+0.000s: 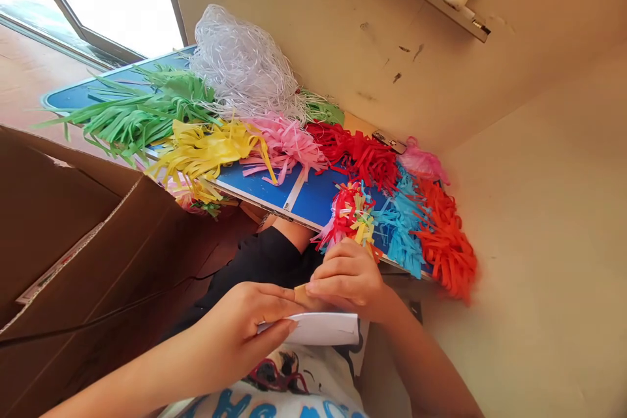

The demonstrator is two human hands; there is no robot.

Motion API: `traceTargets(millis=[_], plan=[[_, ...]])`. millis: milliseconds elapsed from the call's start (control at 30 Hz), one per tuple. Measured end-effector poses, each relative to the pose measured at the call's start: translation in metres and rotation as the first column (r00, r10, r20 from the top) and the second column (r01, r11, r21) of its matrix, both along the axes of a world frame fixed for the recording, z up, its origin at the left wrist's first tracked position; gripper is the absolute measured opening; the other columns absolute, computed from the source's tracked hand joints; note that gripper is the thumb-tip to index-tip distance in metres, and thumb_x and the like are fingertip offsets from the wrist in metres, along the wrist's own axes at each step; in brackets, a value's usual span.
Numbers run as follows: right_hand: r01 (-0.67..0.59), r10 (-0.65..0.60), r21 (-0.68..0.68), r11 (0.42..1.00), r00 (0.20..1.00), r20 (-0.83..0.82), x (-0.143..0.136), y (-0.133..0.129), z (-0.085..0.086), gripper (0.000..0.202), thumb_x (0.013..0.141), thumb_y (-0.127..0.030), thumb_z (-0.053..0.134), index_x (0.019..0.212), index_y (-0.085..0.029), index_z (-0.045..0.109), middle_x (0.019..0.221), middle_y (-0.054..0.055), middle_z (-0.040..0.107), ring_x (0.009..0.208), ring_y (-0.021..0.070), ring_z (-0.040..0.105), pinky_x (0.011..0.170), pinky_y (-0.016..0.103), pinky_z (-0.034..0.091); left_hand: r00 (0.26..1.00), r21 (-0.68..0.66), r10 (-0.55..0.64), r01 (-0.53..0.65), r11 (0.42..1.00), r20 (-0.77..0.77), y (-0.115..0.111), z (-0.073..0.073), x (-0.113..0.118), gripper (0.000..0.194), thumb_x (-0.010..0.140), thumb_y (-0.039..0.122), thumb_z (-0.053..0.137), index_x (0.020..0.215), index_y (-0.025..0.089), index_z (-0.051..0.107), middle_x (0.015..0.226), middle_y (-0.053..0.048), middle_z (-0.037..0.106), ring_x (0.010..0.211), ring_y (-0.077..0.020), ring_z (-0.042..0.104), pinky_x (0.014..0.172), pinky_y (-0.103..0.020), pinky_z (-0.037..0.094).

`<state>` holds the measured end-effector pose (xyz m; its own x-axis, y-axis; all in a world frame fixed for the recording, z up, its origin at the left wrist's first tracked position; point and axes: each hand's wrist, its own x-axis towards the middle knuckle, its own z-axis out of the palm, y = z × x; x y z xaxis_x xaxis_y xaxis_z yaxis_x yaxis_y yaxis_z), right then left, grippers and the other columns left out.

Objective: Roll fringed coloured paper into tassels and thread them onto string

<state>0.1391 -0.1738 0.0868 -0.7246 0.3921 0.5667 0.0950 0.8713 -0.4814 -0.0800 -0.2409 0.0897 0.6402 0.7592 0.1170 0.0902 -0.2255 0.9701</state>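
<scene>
My left hand is closed around a folded white paper, thumb below and fingers above. My right hand has its fingers curled beside a small tan piece, which lies between both hands. Just beyond my right hand, a multicoloured bundle of fringed strips rests at the near edge of the blue table. Whether my right hand also grips that bundle is hidden by its fingers.
Fringed bundles in green, yellow, pink, red, light blue and orange cover the table. White string is piled behind. An open cardboard box stands left; a wall rises behind.
</scene>
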Motion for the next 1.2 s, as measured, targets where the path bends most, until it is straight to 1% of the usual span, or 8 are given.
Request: traceTargets(millis=[167, 300, 467, 533, 633, 800, 1033, 1200], plan=[[0.094, -0.093, -0.113, 0.989, 0.996, 0.019, -0.003, -0.001, 0.001, 0.013, 0.086, -0.029, 0.070, 0.096, -0.021, 0.070, 0.081, 0.004, 0.070, 0.074, 0.0153, 0.063, 0.070, 0.031, 0.046, 1.000, 0.007, 0.005, -0.005, 1.000, -0.020, 0.000, 0.001, -0.002, 0.031, 0.096, 0.018, 0.045, 0.114, 0.022, 0.070, 0.117, -0.007, 0.070, 0.102, -0.0167, 0.067, 0.090, -0.021, 0.052], [0.094, -0.093, -0.061, 0.994, 0.995, 0.024, -0.003, -0.002, 0.003, 0.006, 0.086, -0.022, 0.069, 0.092, -0.022, 0.071, 0.078, 0.002, 0.071, 0.071, 0.0148, 0.061, 0.069, 0.032, 0.043, 1.000, 0.020, 0.017, -0.017, 1.000, 0.000, 0.000, 0.001, -0.003, 0.031, 0.095, 0.018, 0.046, 0.114, 0.024, 0.070, 0.113, -0.006, 0.071, 0.097, -0.0150, 0.067, 0.087, -0.019, 0.052], [0.056, -0.057, -0.075, 0.996, 0.998, -0.004, -0.004, -0.001, 0.002, 0.006, 0.088, -0.019, 0.065, 0.088, -0.022, 0.071, 0.076, 0.002, 0.070, 0.069, 0.0140, 0.060, 0.069, 0.032, 0.044, 0.999, 0.049, 0.041, -0.041, 0.998, -0.005, 0.001, -0.001, -0.003, 0.027, 0.095, 0.020, 0.047, 0.101, 0.022, 0.073, 0.098, -0.006, 0.074, 0.087, -0.0151, 0.069, 0.080, -0.018, 0.053], [0.070, -0.071, -0.120, 0.990, 0.997, -0.006, -0.004, -0.002, 0.001, 0.005, 0.088, -0.024, 0.066, 0.089, -0.021, 0.070, 0.078, 0.003, 0.069, 0.072, 0.0152, 0.061, 0.070, 0.032, 0.046, 0.999, 0.049, 0.045, -0.044, 0.998, -0.014, 0.000, -0.003, -0.003, 0.026, 0.094, 0.020, 0.048, 0.100, 0.022, 0.073, 0.096, -0.006, 0.074, 0.085, -0.0149, 0.069, 0.079, -0.018, 0.053], [0.105, -0.103, -0.174, 0.979, 0.995, 0.019, -0.005, -0.002, 0.002, 0.017, 0.086, -0.033, 0.069, 0.096, -0.019, 0.070, 0.084, 0.006, 0.068, 0.078, 0.0172, 0.062, 0.072, 0.032, 0.049, 0.999, 0.029, 0.039, -0.038, 0.999, -0.027, -0.001, -0.004, -0.004, 0.026, 0.094, 0.019, 0.047, 0.103, 0.021, 0.072, 0.102, -0.006, 0.072, 0.089, -0.0145, 0.068, 0.081, -0.018, 0.052], [0.084, -0.084, -0.098, 0.992, 0.996, 0.005, -0.004, -0.001, 0.001, 0.008, 0.088, -0.024, 0.068, 0.093, -0.022, 0.073, 0.075, 0.002, 0.069, 0.068, 0.0139, 0.059, 0.067, 0.031, 0.045, 0.999, 0.005, 0.024, -0.024, 1.000, -0.025, 0.002, -0.005, -0.004, 0.027, 0.095, 0.018, 0.046, 0.103, 0.021, 0.072, 0.105, -0.006, 0.071, 0.093, -0.0144, 0.067, 0.084, -0.019, 0.051], [0.098, -0.097, 0.012, 0.995, 0.994, -0.047, 0.000, 0.004, -0.016, 0.018, 0.082, -0.021, 0.074, 0.099, -0.027, 0.072, 0.078, 0.000, 0.073, 0.067, 0.0137, 0.057, 0.065, 0.030, 0.045, 0.999, -0.054, 0.034, -0.033, 0.998, 0.023, 0.009, -0.008, -0.004, 0.029, 0.095, 0.024, 0.048, 0.110, 0.021, 0.073, 0.109, -0.008, 0.073, 0.093, -0.0169, 0.068, 0.086, -0.023, 0.052], [0.064, -0.066, -0.065, 0.996, 0.998, -0.025, 0.000, 0.005, -0.014, 0.013, 0.084, -0.019, 0.070, 0.094, -0.026, 0.073, 0.079, 0.001, 0.071, 0.069, 0.0140, 0.058, 0.067, 0.031, 0.046, 0.999, -0.100, 0.035, -0.031, 0.995, 0.036, 0.010, -0.010, -0.004, 0.030, 0.096, 0.025, 0.048, 0.110, 0.021, 0.073, 0.107, -0.009, 0.073, 0.095, -0.0183, 0.068, 0.088, -0.025, 0.052]])
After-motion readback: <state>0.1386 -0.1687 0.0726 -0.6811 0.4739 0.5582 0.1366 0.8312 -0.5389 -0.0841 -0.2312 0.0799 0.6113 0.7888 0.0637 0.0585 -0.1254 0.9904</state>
